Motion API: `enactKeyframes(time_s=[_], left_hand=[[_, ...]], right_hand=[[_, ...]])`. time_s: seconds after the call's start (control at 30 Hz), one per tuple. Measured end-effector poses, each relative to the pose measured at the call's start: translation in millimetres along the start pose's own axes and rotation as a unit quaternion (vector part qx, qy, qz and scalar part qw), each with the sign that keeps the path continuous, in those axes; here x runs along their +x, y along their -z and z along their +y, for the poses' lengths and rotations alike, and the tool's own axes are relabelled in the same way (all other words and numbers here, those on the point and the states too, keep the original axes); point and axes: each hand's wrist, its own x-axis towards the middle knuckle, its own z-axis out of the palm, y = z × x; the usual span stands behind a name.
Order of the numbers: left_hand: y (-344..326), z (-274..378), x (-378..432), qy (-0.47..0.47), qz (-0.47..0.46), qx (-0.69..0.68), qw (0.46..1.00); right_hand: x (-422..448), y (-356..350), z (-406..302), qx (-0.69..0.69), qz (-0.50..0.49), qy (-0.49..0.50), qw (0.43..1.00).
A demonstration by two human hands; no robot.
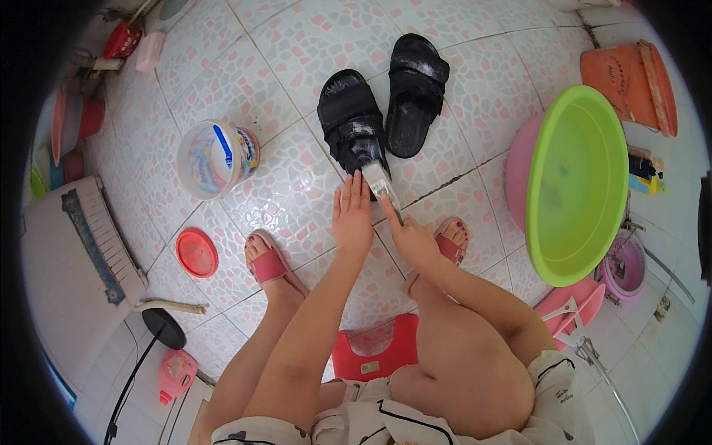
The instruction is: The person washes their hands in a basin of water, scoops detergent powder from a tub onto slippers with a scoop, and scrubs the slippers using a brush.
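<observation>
A pair of black slide sandals lies on the tiled floor in front of me. White, foamy-looking streaks show on their straps. My left hand (354, 222) lies with straight fingers against the heel of the left sandal (347, 108), covering part of it. In my right hand (413, 240) is a flat white brush (380, 182), its bristles touching that heel and its handle partly hidden. My right index finger stretches along the brush. Beyond, to the right, the other sandal (414, 105) rests flat.
To the left stand an open plastic tub (194, 189) with a blue scoop and a red lid (197, 253). On the right, a green basin (578, 183) rests on a pink one (520, 178). An orange bucket (612, 80) stands behind. A red stool (370, 356) is beneath me.
</observation>
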Motion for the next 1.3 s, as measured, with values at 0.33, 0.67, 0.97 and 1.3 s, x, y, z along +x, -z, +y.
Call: enactKeyframes(time_s=[0.33, 0.67, 0.97, 1.3], left_hand=[[-0.2, 11.3, -21.5, 0.079, 0.043, -0.330, 0.940], [4.6, 16.2, -19.8, 0.164, -0.005, -0.404, 0.900], [12.1, 6.4, -14.5, 0.149, 0.004, -0.365, 0.919], [130.5, -53.2, 22.2, -0.052, -0.065, -0.255, 0.963]], right_hand=[[3.7, -6.5, -9.6, 0.057, -0.009, 0.038, 0.998], [77.6, 11.1, -21.1, 0.092, 0.063, 0.038, 0.993], [-14.0, -13.0, 6.9, 0.067, -0.010, 0.041, 0.997], [32.5, 20.6, 9.9, 0.111, 0.061, 0.029, 0.992]])
